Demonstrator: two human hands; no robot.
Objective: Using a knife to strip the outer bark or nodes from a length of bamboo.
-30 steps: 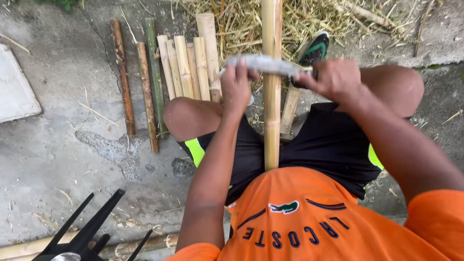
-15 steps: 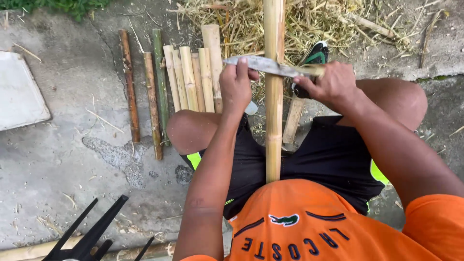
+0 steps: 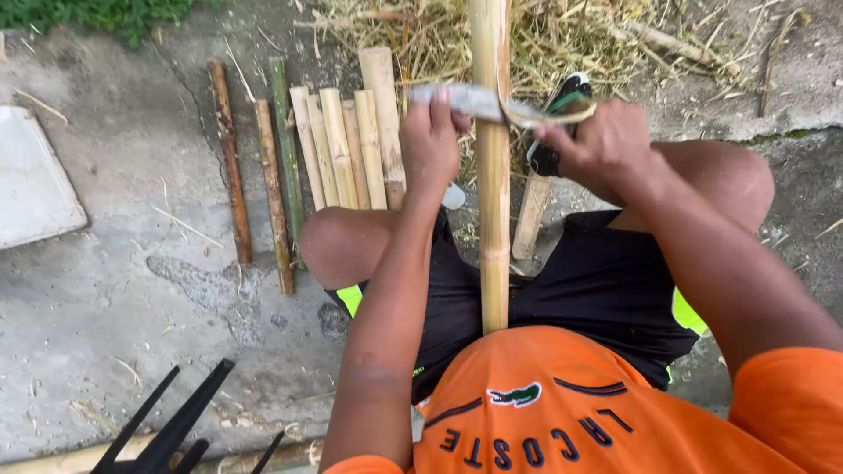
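Note:
A long bamboo pole (image 3: 493, 175) stands propped against my belly and runs up out of the top of the view. A grey knife blade (image 3: 470, 101) lies across it. My left hand (image 3: 430, 140) grips the blade's far end, left of the pole. My right hand (image 3: 597, 145) holds the handle end, right of the pole. A thin curl of bamboo skin (image 3: 549, 117) peels off at the blade.
Several cut bamboo pieces (image 3: 347, 145) lie side by side on the concrete at my left knee, with darker sticks (image 3: 230, 167) beside them. Straw and shavings (image 3: 562, 39) pile ahead. A white slab (image 3: 31, 189) lies at left; a black pronged object (image 3: 171, 430) at bottom left.
The blade and both hands have slid a little up the pole, and a strip of skin now curls off. The view has shifted slightly.

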